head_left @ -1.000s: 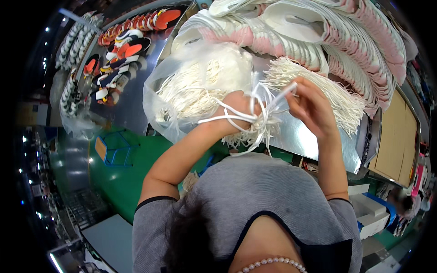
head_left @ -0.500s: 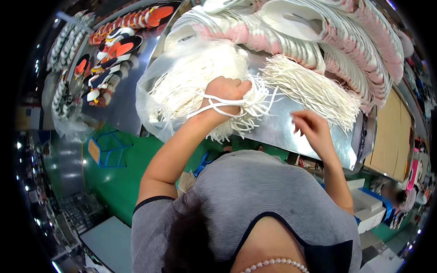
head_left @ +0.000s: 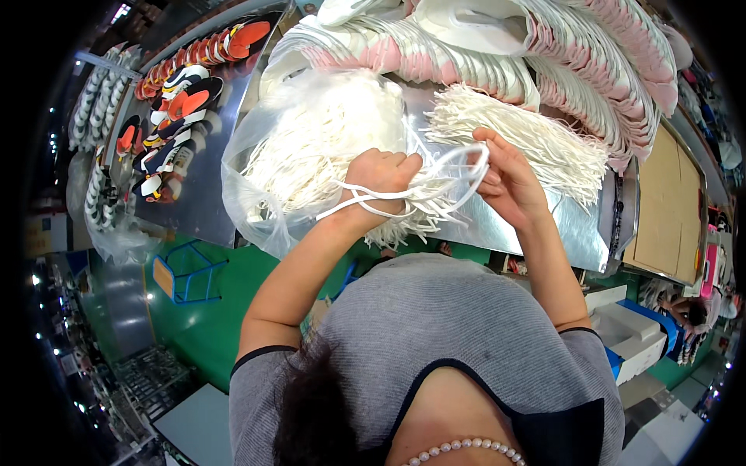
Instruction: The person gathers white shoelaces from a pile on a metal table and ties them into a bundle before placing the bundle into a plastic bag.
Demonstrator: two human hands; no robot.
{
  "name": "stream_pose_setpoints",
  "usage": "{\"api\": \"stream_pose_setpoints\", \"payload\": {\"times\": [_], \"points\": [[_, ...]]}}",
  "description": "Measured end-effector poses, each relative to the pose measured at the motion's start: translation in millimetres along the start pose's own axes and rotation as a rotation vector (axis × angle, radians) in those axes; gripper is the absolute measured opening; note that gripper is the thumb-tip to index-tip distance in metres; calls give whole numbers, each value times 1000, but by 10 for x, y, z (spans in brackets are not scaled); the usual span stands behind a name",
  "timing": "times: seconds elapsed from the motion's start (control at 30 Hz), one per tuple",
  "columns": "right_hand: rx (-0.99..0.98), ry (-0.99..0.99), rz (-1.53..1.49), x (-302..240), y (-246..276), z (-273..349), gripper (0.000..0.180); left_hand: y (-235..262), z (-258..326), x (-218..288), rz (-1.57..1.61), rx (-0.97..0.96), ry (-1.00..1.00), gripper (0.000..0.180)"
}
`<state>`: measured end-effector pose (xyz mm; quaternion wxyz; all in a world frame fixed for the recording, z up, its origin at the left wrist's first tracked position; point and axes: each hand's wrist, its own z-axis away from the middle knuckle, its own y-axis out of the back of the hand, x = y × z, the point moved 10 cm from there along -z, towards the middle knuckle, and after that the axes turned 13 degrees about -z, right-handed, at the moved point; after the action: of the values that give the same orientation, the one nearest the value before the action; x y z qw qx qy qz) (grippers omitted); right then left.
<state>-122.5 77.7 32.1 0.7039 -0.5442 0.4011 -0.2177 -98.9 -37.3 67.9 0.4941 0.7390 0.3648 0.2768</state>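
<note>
My left hand point(head_left: 381, 175) is closed round a bunch of white cords point(head_left: 420, 210), whose ends hang below the fist; a few strands lie across the wrist. To its right, my right hand point(head_left: 511, 182) has its fingers bent round a looped white cord point(head_left: 485, 169) that runs back toward the left fist. Behind the left hand, a large heap of white cords point(head_left: 318, 132) lies in a clear plastic bag point(head_left: 235, 182). A neat pile of white cords point(head_left: 521, 144) lies on the metal tabletop point(head_left: 575, 237) beyond the right hand.
Long rows of nested white and pink shoe parts point(head_left: 396, 50) line the back of the table. Orange and black shoe pieces point(head_left: 183, 101) stand at the far left. A cardboard sheet point(head_left: 664, 206) lies at the right. A blue-framed stool point(head_left: 186, 272) stands on the green floor.
My right hand has moved up and left toward the bunch and now holds a looped cord. My left hand keeps its grip on the cords, almost in place.
</note>
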Motion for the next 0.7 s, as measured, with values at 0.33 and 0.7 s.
{"api": "stream_pose_setpoints", "payload": {"times": [0.33,0.7], "points": [[125,101,705,-242,-38,131,26,-144,23,-228,103,-173,221,19],[115,129,475,-169,47,199,13,-263,66,-369,62,-152,320,17]]}}
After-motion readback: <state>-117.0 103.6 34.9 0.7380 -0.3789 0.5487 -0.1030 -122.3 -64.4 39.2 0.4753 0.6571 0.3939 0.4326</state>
